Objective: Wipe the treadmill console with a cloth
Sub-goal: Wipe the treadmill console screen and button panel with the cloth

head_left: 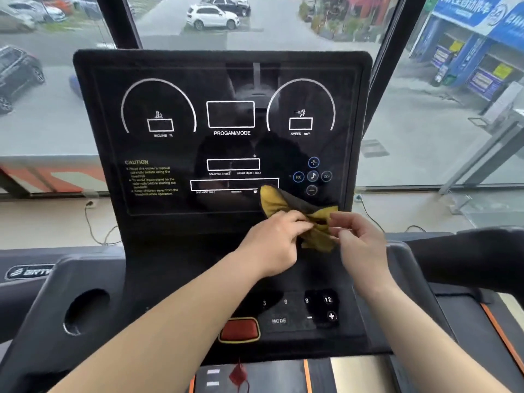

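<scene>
Behind the treadmill, a big window looks down on a wet street with parked cars (211,17) and a blue shopfront (476,38). Right before the glass stands the black treadmill console (175,154), upright and slightly leaning back, with white dial outlines, the words PROGAM/MODE and a CAUTION text at the lower left. A person stands on the machine with both bare forearms stretched forward. The yellow cloth (280,201) is held up in front of the lower right part of the display, just under the round blue media buttons (312,176); if it touches the panel or not, I cannot tell. The left hand (272,245) pinches the cloth from the left side, and the right hand (358,241) pinches it from the right with thumb and fingertips, so the two hands are close together with the bunched cloth between them. Lower on the console are a red stop button (239,329), a MODE key and number keys. A round cup holder (86,310) sits at the left.
</scene>
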